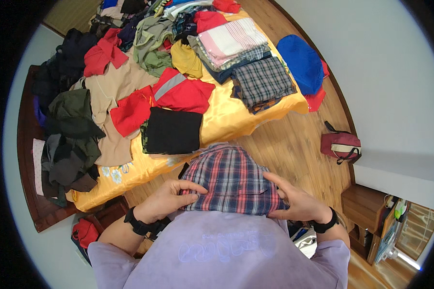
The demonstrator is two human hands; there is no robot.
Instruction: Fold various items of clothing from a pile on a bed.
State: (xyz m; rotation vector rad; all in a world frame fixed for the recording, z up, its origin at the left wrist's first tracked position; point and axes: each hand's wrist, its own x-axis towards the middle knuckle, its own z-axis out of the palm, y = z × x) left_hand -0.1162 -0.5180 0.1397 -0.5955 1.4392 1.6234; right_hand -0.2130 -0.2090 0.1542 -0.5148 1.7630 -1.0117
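Note:
A plaid shirt (231,177) in navy, red and white is held up against my chest, partly folded, with a pocket showing on its front. My left hand (166,198) pinches its left side between thumb and fingers. On the opposite side my right hand (296,197) grips the edge, its fingers partly behind the cloth. Just beyond the shirt, a folded black garment (174,130) rests on a camouflage piece near the edge of the bed (231,124), which has a shiny yellow cover.
Folded plaid clothes (264,79) and a stack topped by a pink-striped shirt (233,38) lie at the bed's right. Loose clothes (72,137) heap up on the left. A blue bag (299,63) and a maroon bag (341,147) stand on the wooden floor (289,144); a wooden cabinet (363,206) is at right.

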